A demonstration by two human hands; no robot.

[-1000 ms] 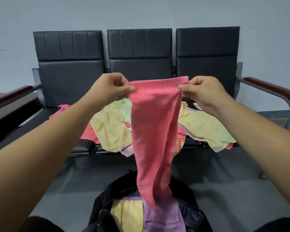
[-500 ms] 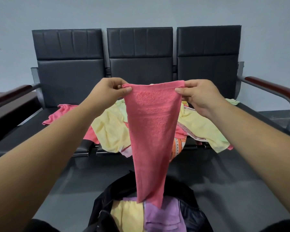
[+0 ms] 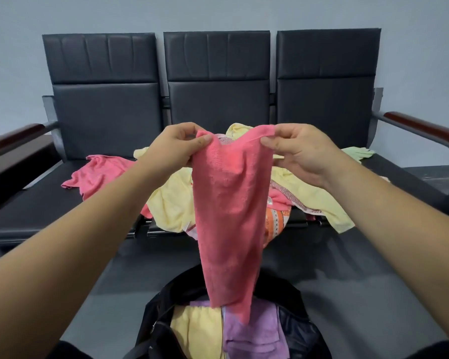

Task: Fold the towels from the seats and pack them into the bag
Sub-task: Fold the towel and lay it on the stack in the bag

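Pinching the top corners of a pink towel (image 3: 231,203), the left hand (image 3: 176,146) and right hand (image 3: 303,151) are holding it hanging over the open black bag (image 3: 182,283), its lower tip dangling above a folded yellow towel (image 3: 195,330) and purple towel (image 3: 254,335) inside. Loose towels (image 3: 171,203) are lying heaped on the bench (image 3: 36,203).

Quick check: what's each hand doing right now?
Left hand: pinches one top corner of the pink towel, which hangs over the bag.
Right hand: pinches the other top corner.
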